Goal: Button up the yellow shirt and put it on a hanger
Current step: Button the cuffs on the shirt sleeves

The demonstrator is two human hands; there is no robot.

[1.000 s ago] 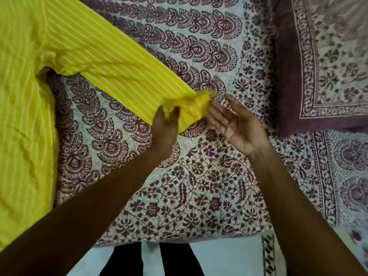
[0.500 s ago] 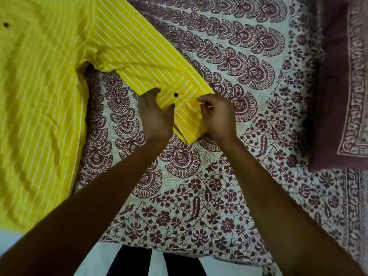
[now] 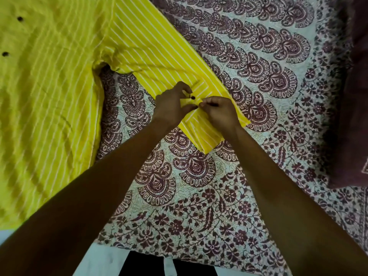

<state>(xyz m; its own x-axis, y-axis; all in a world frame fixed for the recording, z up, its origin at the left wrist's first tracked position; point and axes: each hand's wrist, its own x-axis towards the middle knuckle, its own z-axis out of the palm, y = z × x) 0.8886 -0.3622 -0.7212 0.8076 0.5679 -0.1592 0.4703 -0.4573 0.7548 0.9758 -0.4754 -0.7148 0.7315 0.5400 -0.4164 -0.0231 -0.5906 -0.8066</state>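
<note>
1. Head view: the yellow shirt (image 3: 49, 96) is bright yellow with thin white stripes. It lies spread flat on a bedspread (image 3: 199, 196) printed in maroon paisley and flowers.
2. The shirt's body fills the left side of the picture, and two dark front buttons (image 3: 20, 18) show near its upper left edge.
3. One sleeve (image 3: 151, 52) runs out from the body. Its long axis slants from the upper middle down to the right, and its cuff (image 3: 201, 132) points toward the lower right.
4. A small dark cuff button (image 3: 192, 98) sits on top of the cuff, facing up.
5. The left hand (image 3: 171, 108) has its fingers curled and pinches the cuff fabric just left of that button, with thumb and forefinger on either side of it.
6. The right hand (image 3: 221, 114) is also curled and pinches the cuff's edge just right of the button, its fingertips nearly meeting the left thumb.
7. The button lies between the two hands and the cuff's end pokes out below them.
8. A maroon pillow (image 3: 354, 116) lies along the right edge, well apart from the sleeve.
</note>
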